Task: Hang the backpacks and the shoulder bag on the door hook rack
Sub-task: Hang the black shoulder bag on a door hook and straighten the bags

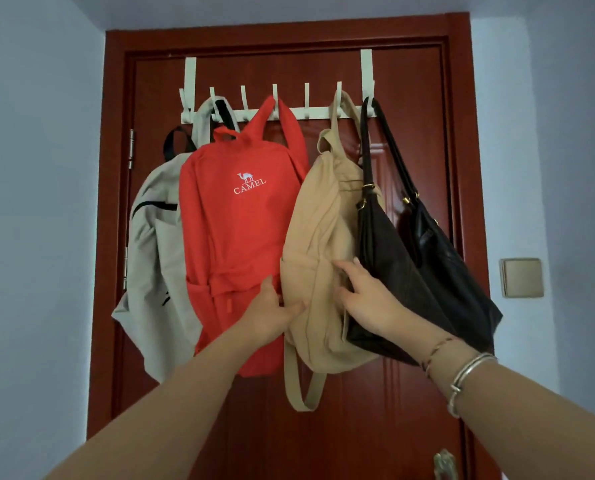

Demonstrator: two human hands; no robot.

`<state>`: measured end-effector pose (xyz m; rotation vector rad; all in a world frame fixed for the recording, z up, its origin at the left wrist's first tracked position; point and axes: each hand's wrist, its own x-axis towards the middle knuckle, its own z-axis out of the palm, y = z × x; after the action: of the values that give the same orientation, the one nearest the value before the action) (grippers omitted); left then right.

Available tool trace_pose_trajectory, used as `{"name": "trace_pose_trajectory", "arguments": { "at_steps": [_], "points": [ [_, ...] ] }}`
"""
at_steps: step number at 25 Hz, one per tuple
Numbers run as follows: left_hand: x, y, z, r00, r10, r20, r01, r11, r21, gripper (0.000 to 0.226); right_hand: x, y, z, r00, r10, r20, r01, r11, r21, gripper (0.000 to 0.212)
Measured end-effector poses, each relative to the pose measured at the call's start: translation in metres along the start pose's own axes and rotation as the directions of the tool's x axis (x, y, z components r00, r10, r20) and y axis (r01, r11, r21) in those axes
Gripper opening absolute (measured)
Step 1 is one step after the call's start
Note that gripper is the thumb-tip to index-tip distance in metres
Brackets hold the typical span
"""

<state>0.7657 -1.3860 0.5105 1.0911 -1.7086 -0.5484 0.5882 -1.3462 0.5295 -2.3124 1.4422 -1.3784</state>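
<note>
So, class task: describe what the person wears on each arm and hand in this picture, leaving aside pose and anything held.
Both forearms are bare, with no sleeves in view. The left hand wears no ring, watch or band that shows. The right hand has jewellery at its wrist: a thin reddish-gold beaded bracelet nearest the hand, then a rounded silver metal bangle further up the forearm. No gloves or rings are visible.

Dark red wooden panelled door point(375, 410) fills the middle, set in a matching red frame point(460, 133). Pale blue-white walls point(29, 202) flank it. Square beige wall switch plate point(522, 277) right of the frame, brass door handle point(445, 464) at the bottom edge, metal hinge point(131, 148) on the left.
</note>
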Motion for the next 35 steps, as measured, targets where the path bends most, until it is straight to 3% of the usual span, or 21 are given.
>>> {"name": "trace_pose_trajectory", "arguments": {
  "at_steps": [4,6,8,11,14,15,16,18,19,20,22,24,25,27,30,35],
  "points": [
    [0.013,-0.001,0.008,0.995,-0.011,-0.1,0.015,0.999,0.034,0.046,0.01,-0.001,0.003,0.996,0.079,0.034,-0.084,0.976,0.201,0.056],
    [0.021,-0.005,0.012,0.989,0.034,-0.145,-0.03,0.999,0.028,0.035,0.02,0.007,0.01,0.997,0.059,0.04,-0.065,0.983,0.171,0.055],
    [0.021,-0.007,0.01,0.971,0.08,-0.225,-0.099,0.992,-0.075,0.025,0.025,0.011,0.016,0.999,0.034,0.031,-0.032,0.997,-0.063,0.053],
    [0.027,-0.014,-0.012,0.93,0.056,-0.364,-0.11,0.985,-0.129,0.014,0.034,-0.001,0.022,0.999,-0.026,0.03,0.036,0.918,-0.396,0.05],
    [0.031,-0.016,-0.037,0.979,-0.05,-0.199,0.011,0.981,-0.191,0.018,0.05,-0.027,0.027,0.976,-0.158,-0.149,0.031,0.78,-0.625,0.038],
    [0.03,-0.017,-0.047,0.975,-0.025,-0.22,-0.016,0.983,-0.181,0.025,0.059,-0.037,0.03,0.94,-0.248,-0.235,0.021,0.729,-0.684,0.034],
    [0.028,-0.016,-0.053,0.944,0.04,-0.328,-0.096,0.983,-0.155,0.031,0.066,-0.043,0.031,0.895,-0.33,-0.299,0.015,0.693,-0.72,0.032],
    [0.025,-0.021,-0.073,0.744,0.183,-0.642,-0.191,0.98,0.057,0.032,0.082,-0.054,0.037,0.821,-0.447,-0.355,0.081,0.707,-0.703,0.029],
    [0.027,-0.026,-0.086,0.643,0.225,-0.732,-0.126,0.974,0.188,0.035,0.091,-0.06,0.041,0.803,-0.475,-0.361,0.13,0.729,-0.672,0.028],
    [0.032,-0.03,-0.098,0.601,0.225,-0.767,-0.032,0.965,0.259,0.049,0.101,-0.065,0.046,0.794,-0.491,-0.358,0.173,0.748,-0.641,0.026],
    [0.047,-0.039,-0.123,0.693,0.127,-0.709,0.031,0.978,0.205,0.076,0.125,-0.076,0.055,0.781,-0.504,-0.368,0.205,0.764,-0.612,0.027],
    [0.065,-0.042,-0.135,0.8,0.196,-0.568,-0.144,0.98,0.135,0.073,0.15,-0.086,0.056,0.764,-0.505,-0.401,0.155,0.747,-0.646,0.029],
    [0.072,-0.042,-0.138,0.809,0.268,-0.523,-0.213,0.963,0.163,0.069,0.161,-0.09,0.055,0.755,-0.5,-0.425,0.106,0.732,-0.673,0.03],
    [0.094,-0.044,-0.15,0.788,0.363,-0.498,-0.287,0.931,0.224,0.068,0.186,-0.1,0.053,0.746,-0.475,-0.466,-0.01,0.693,-0.721,0.03],
    [0.12,-0.046,-0.168,0.781,0.376,-0.5,-0.287,0.925,0.247,0.064,0.218,-0.108,0.054,0.803,-0.367,-0.469,-0.13,0.661,-0.739,0.034],
    [0.152,-0.045,-0.206,0.737,0.439,-0.514,-0.311,0.895,0.32,0.06,0.256,-0.107,0.051,0.881,-0.14,-0.452,-0.227,0.713,-0.664,0.06]
  ]
}}
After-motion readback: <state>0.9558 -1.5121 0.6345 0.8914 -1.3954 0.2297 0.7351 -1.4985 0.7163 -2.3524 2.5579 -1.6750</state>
